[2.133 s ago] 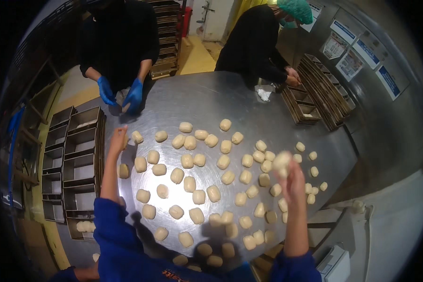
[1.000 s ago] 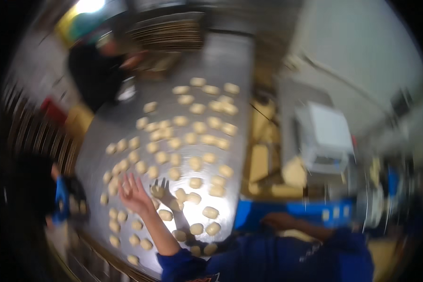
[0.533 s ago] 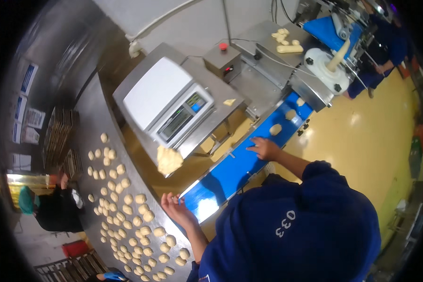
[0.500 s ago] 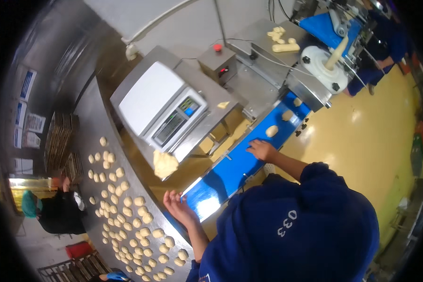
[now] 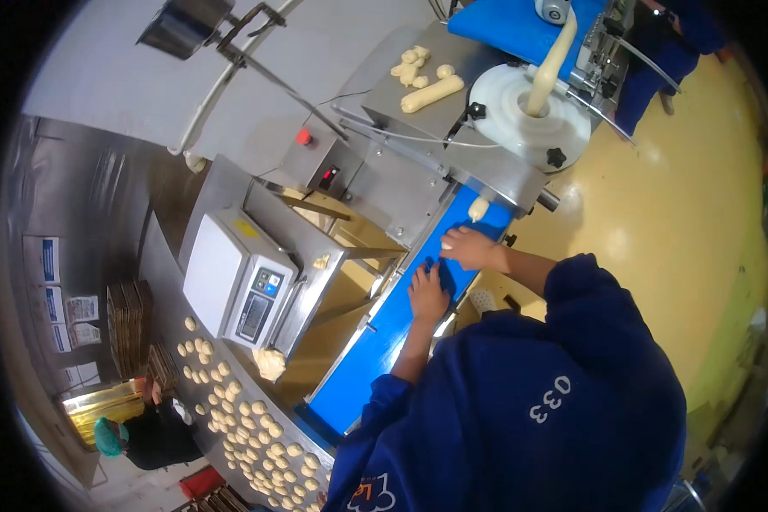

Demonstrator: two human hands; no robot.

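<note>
My right hand (image 5: 471,248) is over the blue conveyor belt (image 5: 350,375), its fingers curled around a small pale dough piece (image 5: 446,246) that is mostly hidden. Just below it, my left hand (image 5: 428,294) rests at the belt with fingers apart and nothing visible in them. Beyond my right hand, another dough piece (image 5: 479,209) lies on the belt near the outlet of the forming machine. A thick dough rope (image 5: 555,64) runs down into that machine's round white plate (image 5: 495,94).
Left of the belt stands a white scale (image 5: 218,273), with a dough lump (image 5: 270,364) by its near corner. Many dough balls cover the steel table (image 5: 166,273). A dough log (image 5: 433,94) lies on the machine top. Co-workers stand at far left (image 5: 158,439) and upper right (image 5: 657,77).
My left hand has moved up and right from the belt's near end to beside my right hand. The right hand has moved slightly up the belt and closed around a dough piece. The view has shifted.
</note>
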